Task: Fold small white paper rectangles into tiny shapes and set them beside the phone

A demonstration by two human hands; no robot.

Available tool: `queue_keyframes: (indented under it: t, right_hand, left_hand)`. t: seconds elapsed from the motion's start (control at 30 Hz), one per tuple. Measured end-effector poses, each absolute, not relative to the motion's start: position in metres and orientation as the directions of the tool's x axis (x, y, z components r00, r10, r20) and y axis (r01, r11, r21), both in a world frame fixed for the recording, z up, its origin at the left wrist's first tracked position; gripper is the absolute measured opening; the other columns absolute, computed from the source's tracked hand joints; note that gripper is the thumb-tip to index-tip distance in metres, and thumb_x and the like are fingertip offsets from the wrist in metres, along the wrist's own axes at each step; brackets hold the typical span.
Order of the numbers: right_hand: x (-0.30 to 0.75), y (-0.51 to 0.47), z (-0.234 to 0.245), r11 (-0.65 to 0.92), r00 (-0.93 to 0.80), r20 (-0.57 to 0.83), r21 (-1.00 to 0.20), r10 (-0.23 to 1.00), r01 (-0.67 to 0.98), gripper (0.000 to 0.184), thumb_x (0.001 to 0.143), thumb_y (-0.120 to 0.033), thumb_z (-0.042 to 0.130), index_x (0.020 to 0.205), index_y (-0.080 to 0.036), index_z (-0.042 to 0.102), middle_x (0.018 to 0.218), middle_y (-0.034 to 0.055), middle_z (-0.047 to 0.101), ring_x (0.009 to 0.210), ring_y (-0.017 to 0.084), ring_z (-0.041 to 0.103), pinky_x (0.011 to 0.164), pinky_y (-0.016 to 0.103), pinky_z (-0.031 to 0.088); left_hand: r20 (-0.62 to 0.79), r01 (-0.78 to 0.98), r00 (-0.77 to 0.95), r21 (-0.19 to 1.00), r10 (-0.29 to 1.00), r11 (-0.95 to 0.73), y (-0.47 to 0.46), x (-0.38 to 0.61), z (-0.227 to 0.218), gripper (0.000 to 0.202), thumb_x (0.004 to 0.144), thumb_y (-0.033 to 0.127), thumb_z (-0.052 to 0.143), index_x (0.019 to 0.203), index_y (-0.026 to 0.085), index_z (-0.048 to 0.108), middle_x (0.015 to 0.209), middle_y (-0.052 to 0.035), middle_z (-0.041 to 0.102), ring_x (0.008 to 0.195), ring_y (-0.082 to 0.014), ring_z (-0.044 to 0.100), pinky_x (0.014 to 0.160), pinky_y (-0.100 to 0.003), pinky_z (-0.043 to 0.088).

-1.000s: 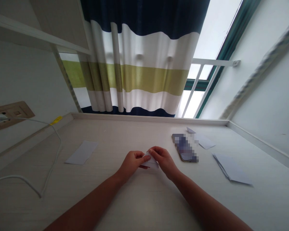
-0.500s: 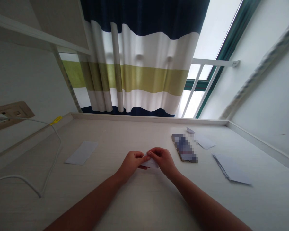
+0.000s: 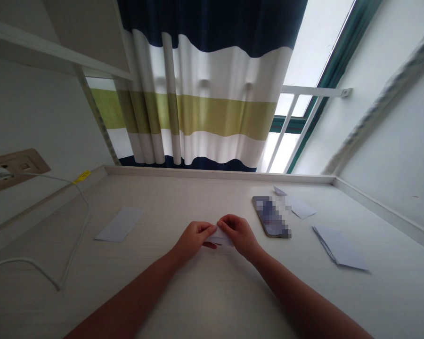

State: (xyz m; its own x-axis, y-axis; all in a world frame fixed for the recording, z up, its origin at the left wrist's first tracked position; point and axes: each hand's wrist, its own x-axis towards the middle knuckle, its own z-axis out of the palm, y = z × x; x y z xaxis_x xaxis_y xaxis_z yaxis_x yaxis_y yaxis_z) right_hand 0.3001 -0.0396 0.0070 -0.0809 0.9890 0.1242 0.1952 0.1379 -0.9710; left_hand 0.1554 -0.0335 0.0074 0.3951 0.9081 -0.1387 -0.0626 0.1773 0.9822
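A small piece of white paper (image 3: 222, 238), seemingly folded, is held between my two hands above the middle of the table. My left hand (image 3: 195, 236) is closed on its left side, with the thumb on top and fingers beneath. On the other side, my right hand (image 3: 238, 234) pinches the paper's upper edge between thumb and fingers. Both thumbs come near each other at the top of the paper. The hands cover much of it, so its full shape is hidden.
Right of my hands lies a phone (image 3: 270, 217). Beyond it are a loose paper sheet (image 3: 301, 208), a small folded paper piece (image 3: 280, 191) and a paper stack (image 3: 341, 248). Another paper sheet (image 3: 120, 225) and a white cable (image 3: 86, 221) lie left. A low rim (image 3: 215, 174) borders the table's back.
My right hand has shifted slightly up and to the right along the paper, so the thumbs are a little farther apart. The things on the table stay where they were.
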Motion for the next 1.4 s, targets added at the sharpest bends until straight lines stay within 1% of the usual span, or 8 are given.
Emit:
queue_keyframes:
  t: [0.2, 0.4, 0.5, 0.73, 0.97, 1.07, 1.3, 1.4]
  right_hand:
    - [0.300, -0.038, 0.005, 0.129, -0.064, 0.119, -0.975, 0.991, 0.183, 0.021, 0.068, -0.036, 0.057, 0.062, -0.016, 0.056, 0.056, -0.0009, 0.053, 0.051, 0.010, 0.045, 0.049, 0.023, 0.036]
    - [0.305, -0.037, 0.007, 0.130, -0.058, 0.121, -0.975, 0.991, 0.180, 0.022, 0.068, -0.037, 0.058, 0.062, -0.016, 0.056, 0.056, -0.0010, 0.053, 0.051, 0.010, 0.045, 0.048, 0.022, 0.036]
    - [0.307, -0.035, 0.007, 0.122, -0.057, 0.114, -0.979, 0.992, 0.162, 0.022, 0.068, -0.037, 0.058, 0.062, -0.016, 0.055, 0.055, -0.0016, 0.051, 0.051, 0.010, 0.044, 0.048, 0.022, 0.034]
    - [0.309, -0.035, 0.008, 0.111, -0.075, 0.101, -0.982, 0.992, 0.151, 0.023, 0.068, -0.038, 0.058, 0.064, -0.015, 0.056, 0.056, -0.0016, 0.051, 0.051, 0.010, 0.044, 0.048, 0.023, 0.035]
    - [0.309, -0.038, 0.015, 0.129, -0.093, 0.114, -0.976, 0.989, 0.176, 0.022, 0.069, -0.037, 0.058, 0.063, -0.016, 0.056, 0.057, -0.0017, 0.052, 0.052, 0.010, 0.045, 0.049, 0.022, 0.036]
    - [0.309, -0.038, 0.016, 0.144, -0.105, 0.126, -0.973, 0.986, 0.181, 0.021, 0.070, -0.036, 0.057, 0.064, -0.016, 0.056, 0.057, -0.0019, 0.052, 0.052, 0.010, 0.045, 0.049, 0.022, 0.036]
    - [0.304, -0.039, 0.011, 0.125, -0.127, 0.103, -0.974, 0.987, 0.187, 0.018, 0.068, -0.032, 0.060, 0.063, -0.015, 0.057, 0.058, -0.0013, 0.055, 0.052, 0.010, 0.047, 0.049, 0.022, 0.037]
    - [0.305, -0.039, 0.010, 0.164, -0.147, 0.140, -0.972, 0.979, 0.166, 0.017, 0.072, -0.032, 0.058, 0.077, -0.016, 0.060, 0.060, -0.0016, 0.056, 0.054, 0.010, 0.049, 0.051, 0.023, 0.039]
  left_hand:
    - [-0.088, -0.041, 0.434, 0.992, 0.896, 0.118, -0.033, 0.153, 0.006, 0.034, 0.064, 0.043, 0.064, 0.067, 0.009, 0.065, 0.059, -0.0007, 0.058, 0.059, -0.0158, 0.060, 0.063, -0.033, 0.055]
    - [-0.109, -0.025, 0.509, 0.990, 0.854, 0.141, -0.032, 0.149, 0.010, 0.036, 0.069, 0.043, 0.061, 0.078, 0.009, 0.065, 0.072, -0.0058, 0.064, 0.070, -0.0223, 0.066, 0.069, -0.034, 0.053]
    - [-0.100, -0.018, 0.526, 0.992, 0.845, 0.129, -0.032, 0.148, 0.012, 0.033, 0.068, 0.041, 0.062, 0.077, 0.009, 0.064, 0.074, -0.0060, 0.065, 0.073, -0.0228, 0.067, 0.070, -0.034, 0.053]
    - [-0.068, -0.024, 0.546, 0.995, 0.835, 0.097, -0.033, 0.147, 0.013, 0.033, 0.073, 0.039, 0.058, 0.080, 0.008, 0.064, 0.074, -0.0068, 0.065, 0.074, -0.0236, 0.066, 0.072, -0.035, 0.053]
    - [-0.072, -0.068, 0.566, 0.989, 0.821, 0.134, -0.032, 0.144, 0.013, 0.032, 0.074, 0.038, 0.057, 0.083, 0.008, 0.063, 0.077, -0.0081, 0.065, 0.077, -0.0243, 0.066, 0.074, -0.037, 0.052]
    - [-0.099, -0.074, 0.558, 0.983, 0.824, 0.168, -0.033, 0.145, 0.015, 0.034, 0.072, 0.039, 0.059, 0.083, 0.008, 0.063, 0.077, -0.0090, 0.066, 0.075, -0.0245, 0.066, 0.071, -0.037, 0.052]
    - [-0.160, 0.040, 0.534, 0.986, 0.830, 0.164, -0.033, 0.149, 0.012, 0.031, 0.066, 0.037, 0.065, 0.075, 0.008, 0.064, 0.064, -0.0076, 0.067, 0.064, -0.0189, 0.065, 0.061, -0.029, 0.051]
    - [-0.172, 0.024, 0.505, 0.982, 0.846, 0.185, -0.032, 0.149, 0.011, 0.028, 0.066, 0.035, 0.065, 0.073, 0.008, 0.064, 0.061, -0.0065, 0.066, 0.061, -0.0179, 0.064, 0.059, -0.028, 0.051]
